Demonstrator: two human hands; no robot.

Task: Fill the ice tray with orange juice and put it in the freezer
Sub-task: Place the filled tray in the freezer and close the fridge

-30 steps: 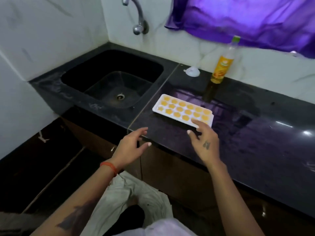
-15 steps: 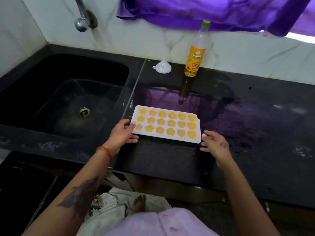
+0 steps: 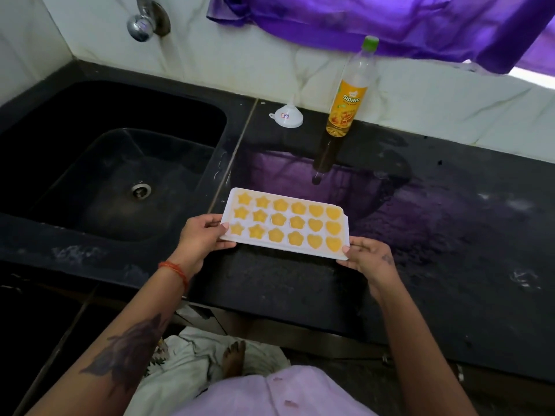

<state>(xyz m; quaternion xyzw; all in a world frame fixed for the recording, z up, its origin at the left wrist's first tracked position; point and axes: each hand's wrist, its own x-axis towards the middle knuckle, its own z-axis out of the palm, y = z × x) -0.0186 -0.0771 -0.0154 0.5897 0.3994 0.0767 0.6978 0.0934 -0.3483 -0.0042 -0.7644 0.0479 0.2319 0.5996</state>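
A white ice tray (image 3: 300, 251) with star, flower and heart cells full of orange juice is over the black counter (image 3: 450, 250), just right of the sink. My left hand (image 3: 199, 240) grips its left end, thumb on the rim. My right hand (image 3: 371, 261) grips its near right corner. The tray stays level, its near edge slightly raised from the counter. The juice bottle (image 3: 350, 97), nearly empty with a green cap, stands upright at the back wall.
A black sink (image 3: 114, 163) with a drain lies left, under a chrome tap (image 3: 144, 21). A small white funnel (image 3: 286, 115) sits upside down beside the bottle. Purple cloth (image 3: 390, 22) hangs above. My bare foot shows below the counter's front edge.
Both hands have come in from the tray's sides and closed on its two ends. My view has shifted to look more directly down over the tray.
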